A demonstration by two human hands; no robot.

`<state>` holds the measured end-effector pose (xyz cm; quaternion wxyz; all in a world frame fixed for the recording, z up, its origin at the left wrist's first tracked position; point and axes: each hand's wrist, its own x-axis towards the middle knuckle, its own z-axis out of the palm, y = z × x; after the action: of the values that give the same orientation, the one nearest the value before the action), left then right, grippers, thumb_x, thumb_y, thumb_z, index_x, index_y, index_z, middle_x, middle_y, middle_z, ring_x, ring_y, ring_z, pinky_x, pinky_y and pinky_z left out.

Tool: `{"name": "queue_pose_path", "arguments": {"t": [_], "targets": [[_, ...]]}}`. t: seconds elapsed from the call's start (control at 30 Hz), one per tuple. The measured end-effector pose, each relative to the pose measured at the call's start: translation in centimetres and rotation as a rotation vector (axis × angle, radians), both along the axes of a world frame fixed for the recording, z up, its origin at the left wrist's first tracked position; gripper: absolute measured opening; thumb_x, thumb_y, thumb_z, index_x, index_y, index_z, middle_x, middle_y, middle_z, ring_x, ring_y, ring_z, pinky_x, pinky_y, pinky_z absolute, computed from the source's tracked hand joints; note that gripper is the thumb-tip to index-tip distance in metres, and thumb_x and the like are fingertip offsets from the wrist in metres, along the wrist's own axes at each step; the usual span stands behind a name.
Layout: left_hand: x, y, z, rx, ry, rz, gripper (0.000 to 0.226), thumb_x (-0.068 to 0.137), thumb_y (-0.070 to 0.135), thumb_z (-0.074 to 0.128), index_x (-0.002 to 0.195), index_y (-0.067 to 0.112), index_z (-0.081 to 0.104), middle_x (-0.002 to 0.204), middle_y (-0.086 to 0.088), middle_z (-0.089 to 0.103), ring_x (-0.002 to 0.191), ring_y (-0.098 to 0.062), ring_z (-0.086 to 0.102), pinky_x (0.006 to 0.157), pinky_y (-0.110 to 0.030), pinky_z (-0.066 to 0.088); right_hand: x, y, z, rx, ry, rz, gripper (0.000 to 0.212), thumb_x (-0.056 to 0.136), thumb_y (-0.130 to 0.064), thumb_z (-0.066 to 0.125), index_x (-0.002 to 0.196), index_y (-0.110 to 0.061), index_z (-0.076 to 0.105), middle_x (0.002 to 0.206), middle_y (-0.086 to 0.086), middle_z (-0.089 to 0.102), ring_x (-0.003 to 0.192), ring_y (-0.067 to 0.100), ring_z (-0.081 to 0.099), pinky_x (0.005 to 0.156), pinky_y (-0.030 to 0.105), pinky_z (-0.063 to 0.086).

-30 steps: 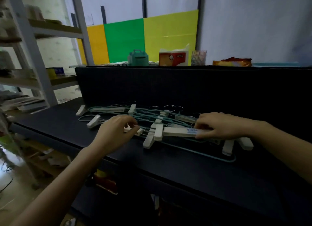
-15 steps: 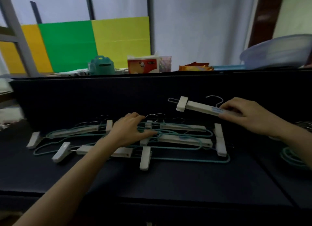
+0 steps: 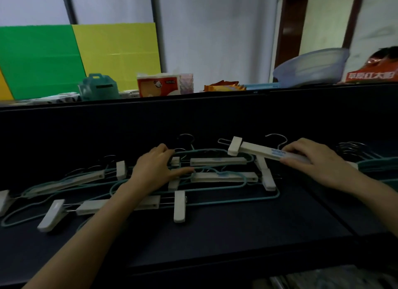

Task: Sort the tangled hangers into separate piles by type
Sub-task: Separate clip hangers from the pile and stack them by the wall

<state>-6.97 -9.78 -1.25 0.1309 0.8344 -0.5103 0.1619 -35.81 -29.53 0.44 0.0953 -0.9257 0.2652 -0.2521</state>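
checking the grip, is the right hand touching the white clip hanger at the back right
Touching: in the head view the right hand curls its fingers over the white clip hanger.

5 white clip hangers (image 3: pixel 217 161), 2 hands (image 3: pixel 155 172), 1 blue basin (image 3: pixel 310 68), 1 tissue pack (image 3: pixel 158 86)

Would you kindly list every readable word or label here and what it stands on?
"草原红太阳": white characters on the red packet, last two uncertain.
Dark print on the tissue pack: too blurred to read.
Blue label on the white clip hanger in the right hand: too blurred.
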Motion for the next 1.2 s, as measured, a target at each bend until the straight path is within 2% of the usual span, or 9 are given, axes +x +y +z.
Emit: {"name": "queue_pose_path", "arguments": {"t": [0.1,0.27,0.47,0.63,0.73,0.8,0.97,1.07,1.2], "targets": [[-0.4,0.0,0.6,-0.094,-0.019,-0.006,0.083,0.07,0.074,0.041,0.125,0.013,0.052,0.117,-0.003,0.052,0.102,-0.021,0.054,0.079,-0.034,0.05,-1.2,0.3,0.2,-0.027,-0.053,-0.025,0.03,0.086,-0.037,0.056,0.109,-0.018,0.061,0.097,-0.004,0.053,0.087,0.015,0.053,0.076,0.032,0.04],[-3.0,-1.3,2.2,-0.156,-0.042,-0.076,0.094,0.066,0.075,0.036,0.133,0.01,0.045,0.125,-0.005,0.049,0.117,-0.021,0.042,0.087,-0.034,0.045,-4.9,0.0,1.2,-0.049,-0.129,-0.074,0.026,0.086,-0.029,0.058,0.108,-0.016,0.061,0.098,0.001,0.054,0.084,0.015,0.052,0.071,0.029,0.035],[-9.7,-5.0,3.4,-0.142,-0.053,-0.207,0.094,0.066,0.076,0.033,0.133,0.011,0.044,0.124,-0.004,0.049,0.117,-0.021,0.041,0.091,-0.033,0.042,-11.9,-1.8,1.8,-0.005,-0.176,-0.139,0.016,0.087,-0.034,0.054,0.102,-0.029,0.055,0.092,-0.008,0.051,0.081,0.006,0.052,0.066,0.021,0.039],[-16.6,-9.6,2.9,-0.086,-0.038,-0.287,0.097,0.066,0.078,0.029,0.135,0.011,0.042,0.125,-0.004,0.047,0.117,-0.02,0.041,0.094,-0.032,0.04,-19.7,-4.5,1.3,-0.016,-0.163,-0.228,0.014,0.088,-0.031,0.055,0.101,-0.027,0.055,0.093,-0.003,0.053,0.081,0.011,0.053,0.066,0.029,0.04],[-21.0,-12.5,2.0,-0.092,-0.052,-0.311,0.103,0.067,0.086,0.02,0.133,0.012,0.044,0.12,-0.003,0.049,0.112,-0.02,0.043,0.091,-0.031,0.042,-24.8,-6.6,1.7,-0.044,-0.136,-0.265,0.016,0.088,-0.03,0.056,0.102,-0.024,0.058,0.092,0.0,0.055,0.08,0.008,0.052,0.064,0.024,0.039],[-24.1,-14.5,1.4,-0.073,-0.029,-0.308,0.1,0.067,0.084,0.023,0.134,0.012,0.044,0.12,-0.002,0.049,0.112,-0.02,0.043,0.091,-0.031,0.042,-28.0,-8.0,1.8,-0.048,-0.119,-0.272,0.014,0.088,-0.028,0.056,0.101,-0.024,0.058,0.093,0.002,0.056,0.079,0.012,0.052,0.064,0.024,0.038],[-30.9,-18.7,0.0,-0.046,-0.009,-0.277,0.099,0.064,0.078,0.026,0.135,0.011,0.041,0.124,-0.003,0.047,0.115,-0.02,0.042,0.095,-0.031,0.04,-34.1,-11.0,1.5,-0.029,-0.121,-0.294,0.011,0.087,-0.025,0.059,0.098,-0.024,0.06,0.092,0.0,0.055,0.083,0.018,0.052,0.069,0.036,0.039],[-33.5,-20.9,-0.4,-0.053,0.0,-0.255,0.097,0.065,0.077,0.027,0.134,0.01,0.041,0.124,-0.004,0.047,0.116,-0.021,0.042,0.095,-0.032,0.04,-36.7,-13.1,1.2,-0.029,-0.104,-0.305,0.017,0.087,-0.027,0.059,0.102,-0.021,0.061,0.091,-0.007,0.053,0.083,0.015,0.052,0.068,0.032,0.037],[-35.6,-23.2,-0.7,-0.045,-0.001,-0.204,0.09,0.07,0.073,0.033,0.133,0.009,0.043,0.125,-0.007,0.047,0.116,-0.023,0.043,0.095,-0.033,0.041,-38.6,-15.4,1.1,-0.024,-0.101,-0.31,0.023,0.087,-0.029,0.059,0.107,-0.017,0.063,0.099,-0.001,0.056,0.088,0.017,0.052,0.072,0.031,0.038]]}}
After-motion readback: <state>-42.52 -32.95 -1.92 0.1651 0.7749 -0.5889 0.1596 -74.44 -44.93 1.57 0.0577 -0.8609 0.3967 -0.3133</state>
